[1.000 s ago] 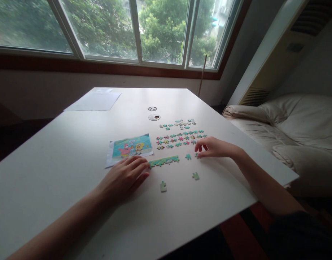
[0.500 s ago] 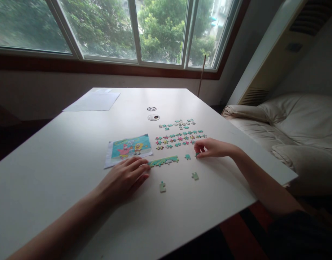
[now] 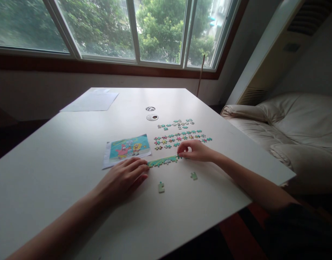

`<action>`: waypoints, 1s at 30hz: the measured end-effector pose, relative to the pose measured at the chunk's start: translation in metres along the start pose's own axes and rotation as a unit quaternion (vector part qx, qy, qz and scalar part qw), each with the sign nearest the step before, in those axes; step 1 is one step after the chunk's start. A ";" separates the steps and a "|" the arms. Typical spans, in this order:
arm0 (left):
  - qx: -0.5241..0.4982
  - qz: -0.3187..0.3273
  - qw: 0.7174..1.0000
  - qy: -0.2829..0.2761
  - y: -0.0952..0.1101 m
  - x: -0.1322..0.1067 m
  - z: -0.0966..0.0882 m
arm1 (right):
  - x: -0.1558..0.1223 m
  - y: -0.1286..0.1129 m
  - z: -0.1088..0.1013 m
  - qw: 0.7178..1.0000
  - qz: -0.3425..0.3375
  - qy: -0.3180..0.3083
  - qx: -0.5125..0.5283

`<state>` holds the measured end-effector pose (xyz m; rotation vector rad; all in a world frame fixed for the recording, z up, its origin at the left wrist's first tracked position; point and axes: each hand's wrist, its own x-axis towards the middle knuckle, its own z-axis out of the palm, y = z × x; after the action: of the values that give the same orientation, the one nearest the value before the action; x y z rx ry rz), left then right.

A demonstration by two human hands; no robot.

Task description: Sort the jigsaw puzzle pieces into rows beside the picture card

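A joined strip of green puzzle pieces lies on the white table. My left hand rests flat with fingers stretched, its tips touching the strip's left end. My right hand pinches a small green puzzle piece right at the strip's right end. Just behind the strip lies a cartoon reference picture. Rows of loose coloured pieces are spread beyond my right hand. Two single green pieces lie nearer to me.
A sheet of paper lies at the far left of the table. Two round cable holes sit near the middle. A cream sofa stands to the right, windows behind. The table's near edge runs diagonally at the lower right.
My right hand closed on a green piece at the right and carried it left to the strip's right end. The left hand has stayed put.
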<state>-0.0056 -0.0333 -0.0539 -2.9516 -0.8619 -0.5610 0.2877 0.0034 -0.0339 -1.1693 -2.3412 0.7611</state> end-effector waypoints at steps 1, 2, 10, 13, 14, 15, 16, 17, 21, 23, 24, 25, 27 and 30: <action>-0.001 0.000 1.000 -0.003 0.000 0.000 0.000 | 0.001 0.000 0.001 1.000 -0.001 0.000 -0.005; -0.001 -0.001 1.000 -0.004 0.000 0.001 -0.001 | 0.001 0.000 0.002 1.000 -0.002 -0.002 -0.011; -0.011 -0.002 1.000 0.011 0.002 0.003 -0.002 | 0.002 0.001 0.007 0.998 -0.018 0.014 -0.065; -0.007 -0.002 1.000 0.008 0.001 0.001 -0.001 | 0.002 0.001 0.008 0.996 -0.030 0.021 -0.082; -0.005 -0.002 1.000 0.005 0.001 0.001 0.000 | 0.002 0.001 0.009 0.995 -0.036 0.023 -0.086; -0.005 -0.003 1.000 0.000 0.000 0.001 0.000 | 0.002 0.001 0.009 0.995 -0.042 0.024 -0.091; -0.005 -0.004 1.000 -0.004 0.000 0.000 0.000 | 0.002 0.001 0.010 0.994 -0.047 0.025 -0.095; -0.005 -0.005 1.000 -0.008 0.000 0.000 0.000 | 0.002 0.001 0.011 0.994 -0.051 0.026 -0.098; -0.003 -0.002 1.000 -0.016 -0.001 0.000 0.000 | 0.002 0.000 0.011 0.993 -0.054 0.027 -0.099; -0.001 0.000 1.000 -0.015 0.000 0.000 -0.001 | 0.000 0.000 0.007 0.994 -0.051 0.025 -0.094; -0.001 0.001 1.000 -0.015 0.000 0.000 -0.001 | -0.001 0.001 0.004 0.994 -0.047 0.026 -0.093; 0.000 0.002 1.000 -0.014 0.000 0.000 -0.001 | -0.002 0.002 0.000 0.994 -0.043 0.028 -0.094; 0.001 0.004 1.000 -0.011 0.000 0.000 -0.001 | -0.005 0.006 -0.009 0.993 -0.032 0.039 -0.104; 0.005 0.005 1.000 -0.004 -0.001 0.000 -0.001 | -0.011 0.014 -0.023 0.992 -0.023 0.045 -0.115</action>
<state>-0.0065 -0.0327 -0.0531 -2.9504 -0.8471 -0.5431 0.3150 0.0082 -0.0261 -1.2114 -2.4181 0.4212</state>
